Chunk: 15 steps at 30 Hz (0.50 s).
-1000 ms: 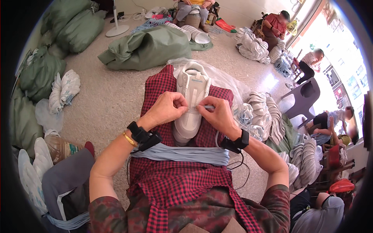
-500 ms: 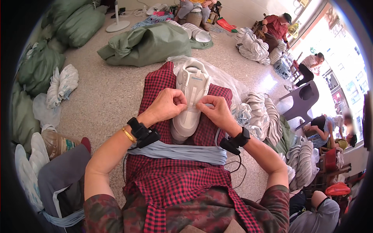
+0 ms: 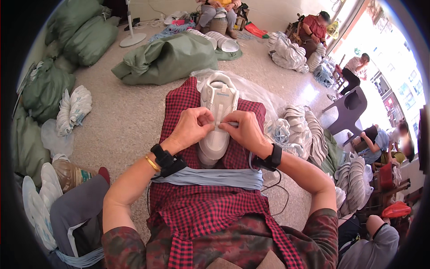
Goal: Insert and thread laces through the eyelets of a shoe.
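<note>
A white sneaker [image 3: 214, 145] rests on my lap, its toe toward me and its tongue and collar pointing away. My left hand [image 3: 190, 130] is closed in a pinch over the lower end of the lacing area; what lies between its fingertips is too small to make out. Opposite it, my right hand [image 3: 244, 130] pinches at the same spot, with a thin pale blue shoelace [image 3: 231, 123] showing by its fingers. The fingertips of both hands nearly meet on the shoe. Across my thighs lies a bundle of light blue laces [image 3: 215, 178] over a red-and-black checked apron [image 3: 179, 101].
A big green sack [image 3: 165, 58] lies on the floor ahead. Stacked white shoe uppers [image 3: 298, 130] stand at my right, near a grey plastic chair [image 3: 351, 107]. More green sacks [image 3: 47, 87] line the left side. Several people sit around the room.
My hands have come closer together over the sneaker's lacing area, the right one shifting left. The view has tilted slightly. The shoe stays on my lap.
</note>
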{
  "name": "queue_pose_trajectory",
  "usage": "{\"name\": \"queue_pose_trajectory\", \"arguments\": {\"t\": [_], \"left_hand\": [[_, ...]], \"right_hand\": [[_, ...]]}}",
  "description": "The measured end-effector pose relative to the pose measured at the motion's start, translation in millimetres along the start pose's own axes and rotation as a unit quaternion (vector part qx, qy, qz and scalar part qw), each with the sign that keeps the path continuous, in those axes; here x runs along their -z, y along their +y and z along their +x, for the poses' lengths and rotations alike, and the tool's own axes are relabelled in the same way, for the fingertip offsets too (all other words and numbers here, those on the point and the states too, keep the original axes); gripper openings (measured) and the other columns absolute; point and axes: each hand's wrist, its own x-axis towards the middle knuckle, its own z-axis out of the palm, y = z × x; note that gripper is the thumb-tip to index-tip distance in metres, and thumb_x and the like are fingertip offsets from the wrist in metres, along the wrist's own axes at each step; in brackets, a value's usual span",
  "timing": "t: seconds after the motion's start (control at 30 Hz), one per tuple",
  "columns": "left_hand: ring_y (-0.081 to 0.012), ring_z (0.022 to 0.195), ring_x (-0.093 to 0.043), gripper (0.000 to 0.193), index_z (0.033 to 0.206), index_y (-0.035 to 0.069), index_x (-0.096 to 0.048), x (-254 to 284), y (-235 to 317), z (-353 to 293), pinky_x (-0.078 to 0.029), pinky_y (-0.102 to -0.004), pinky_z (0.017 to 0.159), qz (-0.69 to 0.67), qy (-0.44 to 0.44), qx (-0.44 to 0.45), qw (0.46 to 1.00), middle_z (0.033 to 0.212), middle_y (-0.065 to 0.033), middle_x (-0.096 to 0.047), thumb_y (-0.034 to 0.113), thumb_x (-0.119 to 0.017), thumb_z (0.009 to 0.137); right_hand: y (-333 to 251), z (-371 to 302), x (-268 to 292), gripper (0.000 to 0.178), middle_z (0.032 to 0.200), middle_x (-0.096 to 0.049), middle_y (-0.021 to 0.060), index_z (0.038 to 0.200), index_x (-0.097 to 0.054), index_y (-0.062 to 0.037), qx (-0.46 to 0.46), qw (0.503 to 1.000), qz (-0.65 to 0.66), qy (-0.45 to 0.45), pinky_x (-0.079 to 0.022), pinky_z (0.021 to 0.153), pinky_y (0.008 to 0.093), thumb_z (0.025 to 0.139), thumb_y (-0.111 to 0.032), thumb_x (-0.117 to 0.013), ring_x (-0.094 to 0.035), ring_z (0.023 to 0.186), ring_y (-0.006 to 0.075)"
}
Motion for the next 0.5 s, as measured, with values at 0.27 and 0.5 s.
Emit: {"name": "queue_pose_trajectory", "arguments": {"t": [0.27, 0.5], "left_hand": [[-0.0076, 0.063, -0.061, 0.014, 0.090, 0.000, -0.067, 2.3, -2.2, 1.7, -0.052, -0.0245, 0.061, 0.008, -0.009, -0.009, 1.000, 0.070, -0.0026, -0.066, 0.005, -0.074, 0.079], [-0.0086, 0.064, -0.062, 0.016, 0.090, -0.001, -0.068, 1.6, 2.9, 2.8, -0.052, -0.0252, 0.062, 0.029, -0.014, -0.007, 0.999, 0.070, -0.0034, -0.067, 0.006, -0.075, 0.077]], "right_hand": [[-5.1, -7.1, 7.4, 0.015, 0.078, -0.067, 0.0162, 0.082, -0.068, 0.0011, 0.043, 0.996, -0.073, 0.002, -0.052, 0.066, 0.0417, 0.083, -0.013, -0.064, -0.067, 0.075, 0.0352], [-0.7, -0.6, -3.5, 0.017, 0.071, -0.066, 0.0182, 0.082, -0.067, 0.0005, -0.042, 0.998, -0.024, -0.027, -0.052, 0.062, 0.0424, 0.076, -0.015, -0.066, -0.067, 0.067, 0.0355]]}}
